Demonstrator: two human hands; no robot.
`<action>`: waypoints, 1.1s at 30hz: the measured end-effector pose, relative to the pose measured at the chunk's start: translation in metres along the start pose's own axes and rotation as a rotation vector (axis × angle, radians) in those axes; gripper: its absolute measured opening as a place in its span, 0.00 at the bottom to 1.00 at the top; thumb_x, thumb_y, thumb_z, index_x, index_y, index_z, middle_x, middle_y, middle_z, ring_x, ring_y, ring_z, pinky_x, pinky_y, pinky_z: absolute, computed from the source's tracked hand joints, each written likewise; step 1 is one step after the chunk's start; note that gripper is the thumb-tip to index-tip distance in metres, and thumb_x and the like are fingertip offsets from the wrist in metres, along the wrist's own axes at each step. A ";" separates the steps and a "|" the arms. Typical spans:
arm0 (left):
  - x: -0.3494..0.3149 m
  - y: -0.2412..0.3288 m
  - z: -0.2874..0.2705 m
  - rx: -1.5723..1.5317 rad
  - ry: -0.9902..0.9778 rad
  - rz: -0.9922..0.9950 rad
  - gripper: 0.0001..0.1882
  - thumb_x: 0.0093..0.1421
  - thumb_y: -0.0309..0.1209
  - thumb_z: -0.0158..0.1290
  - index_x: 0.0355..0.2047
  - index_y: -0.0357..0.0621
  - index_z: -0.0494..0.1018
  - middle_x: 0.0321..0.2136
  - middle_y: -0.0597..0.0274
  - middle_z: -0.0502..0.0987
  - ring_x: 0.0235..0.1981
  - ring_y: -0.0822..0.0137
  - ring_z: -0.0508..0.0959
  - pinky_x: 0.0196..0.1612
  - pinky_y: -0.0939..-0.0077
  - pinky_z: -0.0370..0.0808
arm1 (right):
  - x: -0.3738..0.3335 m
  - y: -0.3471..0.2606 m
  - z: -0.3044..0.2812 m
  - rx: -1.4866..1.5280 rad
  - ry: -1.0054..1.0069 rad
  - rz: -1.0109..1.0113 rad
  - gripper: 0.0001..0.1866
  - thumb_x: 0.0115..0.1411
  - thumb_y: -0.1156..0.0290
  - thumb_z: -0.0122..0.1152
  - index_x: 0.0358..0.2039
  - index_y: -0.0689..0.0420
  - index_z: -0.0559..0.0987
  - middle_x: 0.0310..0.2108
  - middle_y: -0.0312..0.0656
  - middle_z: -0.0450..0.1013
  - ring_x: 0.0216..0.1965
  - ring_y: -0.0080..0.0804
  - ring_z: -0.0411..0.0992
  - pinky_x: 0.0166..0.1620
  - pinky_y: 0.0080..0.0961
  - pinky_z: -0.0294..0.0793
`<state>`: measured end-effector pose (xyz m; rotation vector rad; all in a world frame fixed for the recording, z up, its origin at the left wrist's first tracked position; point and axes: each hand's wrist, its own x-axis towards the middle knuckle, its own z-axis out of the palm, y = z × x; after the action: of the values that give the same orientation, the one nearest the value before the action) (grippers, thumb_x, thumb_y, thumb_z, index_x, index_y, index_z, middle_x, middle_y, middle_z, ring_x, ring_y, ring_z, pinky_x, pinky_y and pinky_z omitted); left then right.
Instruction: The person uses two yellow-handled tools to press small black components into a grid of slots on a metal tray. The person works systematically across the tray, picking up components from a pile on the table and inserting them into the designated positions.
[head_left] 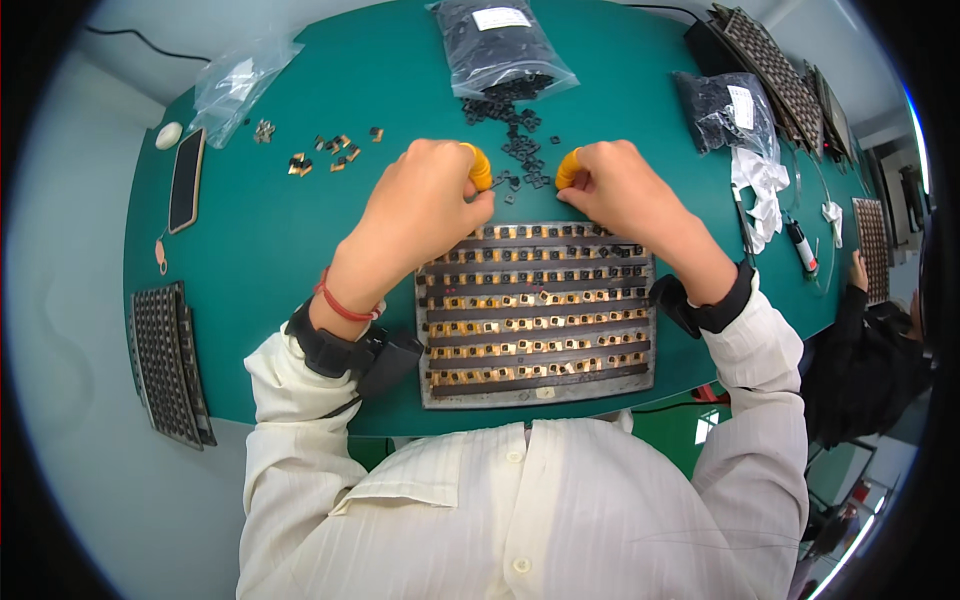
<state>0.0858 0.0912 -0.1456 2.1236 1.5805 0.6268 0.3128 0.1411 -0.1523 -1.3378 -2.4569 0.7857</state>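
Both hands hover above the far edge of a metal tray (540, 395) set with rows of small gold-and-black parts. My left hand (425, 190) has its fingers curled together, a yellow cover on one fingertip. A small dark bit shows by its tip, too small to name. My right hand (620, 185) is also closed in a pinch, with a yellow finger cover; what it holds, if anything, is hidden. Between and beyond the hands lie loose small black square parts (522, 148), spilling from an open clear bag (500, 55) full of them.
At left are a phone (186, 180), loose gold-and-black pieces (340, 150), an empty-looking plastic bag (240, 85) and stacked trays (165, 365). At right are another bag of black parts (725, 110), crumpled white paper (762, 195), a small bottle (802, 248) and a person in dark clothes (865, 360).
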 end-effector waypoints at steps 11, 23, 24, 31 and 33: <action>-0.081 0.002 -0.011 -0.051 -0.243 0.056 0.07 0.53 0.27 0.61 0.31 0.35 0.79 0.25 0.56 0.77 0.23 0.62 0.77 0.28 0.71 0.74 | -0.013 0.002 -0.003 -0.070 0.003 -0.164 0.07 0.54 0.77 0.67 0.32 0.67 0.80 0.26 0.48 0.75 0.26 0.38 0.75 0.31 0.30 0.74; -0.104 0.001 0.010 0.208 0.008 0.256 0.12 0.56 0.33 0.62 0.23 0.36 0.79 0.23 0.57 0.75 0.21 0.56 0.74 0.26 0.64 0.72 | -0.120 -0.016 -0.011 -0.005 -0.004 -0.049 0.06 0.55 0.77 0.65 0.31 0.67 0.79 0.31 0.49 0.73 0.31 0.46 0.74 0.36 0.35 0.75; -0.108 0.005 0.008 0.223 -0.050 0.206 0.15 0.57 0.35 0.62 0.20 0.36 0.78 0.21 0.57 0.74 0.19 0.56 0.74 0.25 0.64 0.71 | -0.124 -0.012 -0.003 -0.005 0.008 -0.047 0.06 0.55 0.77 0.65 0.31 0.67 0.79 0.31 0.48 0.73 0.31 0.46 0.74 0.36 0.35 0.75; -0.117 0.021 0.006 0.258 -0.214 0.057 0.25 0.60 0.41 0.60 0.12 0.35 0.73 0.13 0.55 0.71 0.13 0.54 0.71 0.20 0.62 0.68 | -0.119 -0.004 0.013 -0.073 0.026 -0.089 0.08 0.56 0.73 0.65 0.31 0.65 0.80 0.30 0.46 0.72 0.31 0.45 0.74 0.35 0.36 0.76; -0.110 0.025 0.001 0.271 -0.288 0.007 0.25 0.60 0.42 0.60 0.14 0.34 0.74 0.14 0.54 0.72 0.14 0.53 0.72 0.20 0.63 0.68 | -0.118 -0.005 0.013 -0.113 0.018 -0.090 0.07 0.56 0.72 0.65 0.30 0.64 0.80 0.29 0.45 0.72 0.30 0.44 0.74 0.34 0.37 0.76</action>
<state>0.0774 -0.0217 -0.1434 2.2881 1.5649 0.1016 0.3685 0.0367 -0.1543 -1.2545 -2.5617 0.6197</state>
